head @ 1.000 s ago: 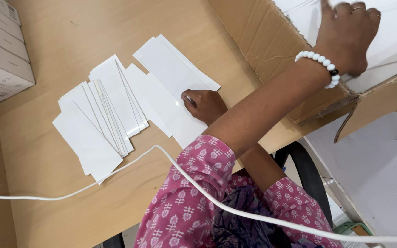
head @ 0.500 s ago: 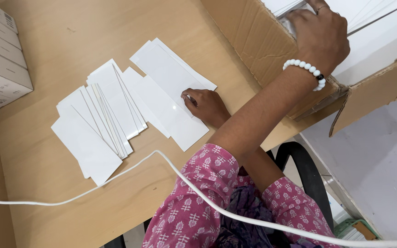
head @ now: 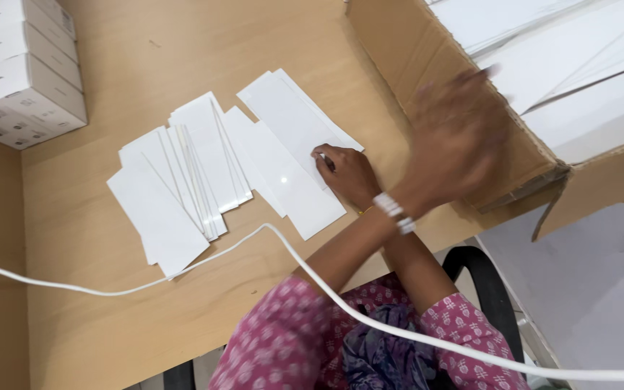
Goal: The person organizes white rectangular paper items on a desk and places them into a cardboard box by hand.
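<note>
Under your right hand (head: 350, 172) lies a long white card (head: 290, 167), flat on the counter (head: 182, 43); your fingers curl down onto its near edge, pressing rather than clasping it. More white cards (head: 175, 188) fan out just beyond that hand, overlapping one another, and a further pair sits beneath the pressed card. Your left hand (head: 456, 137) is raised over the near wall of the cardboard box (head: 427, 50), blurred, so you cannot tell whether its grip is open or closed or whether it holds anything. Inside the box, past that hand, stacks of white sheets (head: 557, 65) lie on edge. Well away from both hands, small white boxes (head: 19, 72) are piled at the counter's far corner. A white cable (head: 182, 269) crosses the counter on your side of the cards.
</note>
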